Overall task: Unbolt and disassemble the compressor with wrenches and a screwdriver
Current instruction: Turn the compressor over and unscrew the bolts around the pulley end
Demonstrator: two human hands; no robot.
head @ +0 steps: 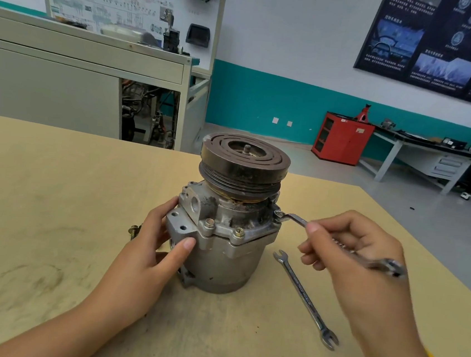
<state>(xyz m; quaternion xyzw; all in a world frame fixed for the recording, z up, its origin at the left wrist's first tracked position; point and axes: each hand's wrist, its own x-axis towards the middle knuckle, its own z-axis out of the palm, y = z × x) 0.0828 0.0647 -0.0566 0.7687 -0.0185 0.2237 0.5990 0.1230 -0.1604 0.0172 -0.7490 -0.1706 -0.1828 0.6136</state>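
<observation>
The slim silver steel wrench (296, 219) is pinched between the thumb and curled fingers of the right hand (360, 249), which is closed on the middle of its shank. Its far end is seated on a bolt head (278, 214) at the right edge of the compressor flange, and its near end projects past the knuckles.

The grey cast-aluminium compressor (229, 253) is gripped on its left side by the left hand (152, 242). The thumb is pressed against the front of the housing and the fingers are wrapped round the mounting ear. The compressor is stood upright near the middle of the tan wooden table (51, 202), with the dark grooved clutch pulley (245, 159) uppermost. Two further flange bolts (209, 223) are seen on the near side of the flange.

A second silver open-ended wrench (304, 299) is laid flat on the table, just right of the compressor. A loose brass-coloured bolt (133, 231) is laid behind the left hand.
</observation>
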